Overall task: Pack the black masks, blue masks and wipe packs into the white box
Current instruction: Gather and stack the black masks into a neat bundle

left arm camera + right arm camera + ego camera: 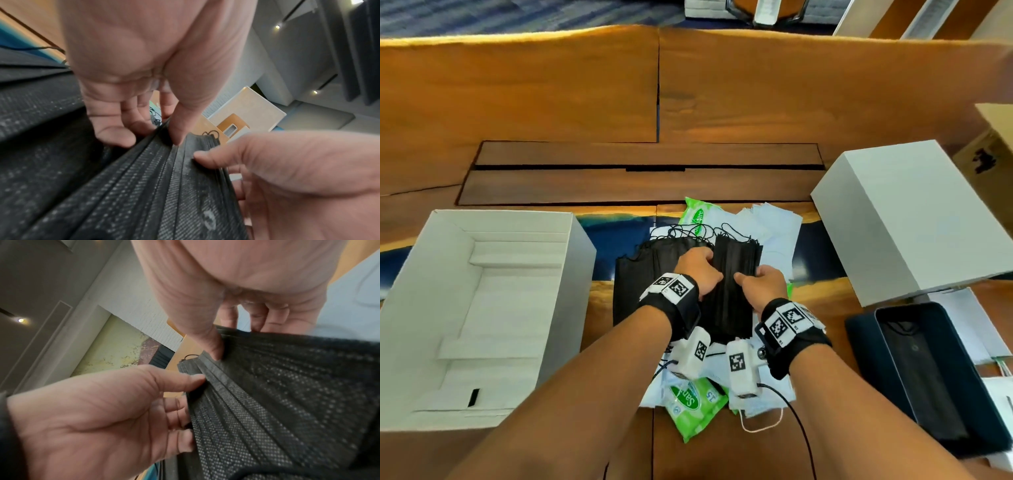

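Note:
In the middle of the table I hold up a stack of black masks (pixel 738 263) with both hands. My left hand (pixel 705 270) pinches its left edge, thumb on top and fingers beneath (pixel 115 136). My right hand (pixel 753 279) pinches the right edge in the same way (pixel 214 347). More black masks (pixel 640 284) lie flat to the left of the held stack. Pale blue masks (pixel 774 226) are spread beneath and behind. One green wipe pack (pixel 693 216) lies behind the pile and another (pixel 695 407) near me. The open white box (pixel 421 274) stands on the left.
The white box lid (pixel 914 219) rests at the right. A dark open tray (pixel 866 346) sits at the near right on white paper. A cardboard box (pixel 986 161) stands at the far right edge. A recessed dark panel (pixel 640 178) runs across the table's middle.

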